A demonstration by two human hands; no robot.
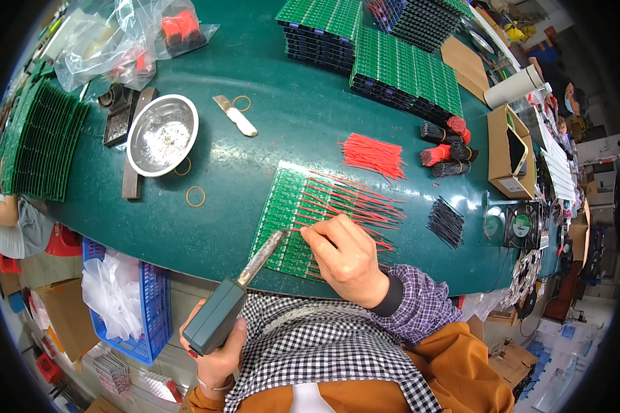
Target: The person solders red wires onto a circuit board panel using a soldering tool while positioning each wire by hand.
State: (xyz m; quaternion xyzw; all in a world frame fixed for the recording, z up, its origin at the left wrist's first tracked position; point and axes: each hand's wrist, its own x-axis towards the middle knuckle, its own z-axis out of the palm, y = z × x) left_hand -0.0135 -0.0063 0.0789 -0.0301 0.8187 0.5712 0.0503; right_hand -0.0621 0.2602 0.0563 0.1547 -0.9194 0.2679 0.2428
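Observation:
A green circuit board panel point(277, 199) lies on the table before me, with a row of red wires point(365, 206) running off its right side. My left hand point(220, 361) is closed round the dark green handle of a soldering iron point(217, 316). The iron's metal tip reaches the lower middle of the panel, close to my right fingertips. My right hand point(351, 261) hovers low over the panel, thumb and forefinger pinching a red wire at the tip. Beyond the panel is a pile of loose red wires point(373, 157); to its right, black wires point(446, 222).
A white bowl point(133, 138) stands left, near a knife with a wrapped handle point(238, 118). Stacked circuit boards point(410, 69) occupy the far side; more boards point(45, 144) stand far left. Tied wire bundles point(437, 155) lie beside a cardboard box point(503, 155). A blue basket point(155, 303) sits below the table edge.

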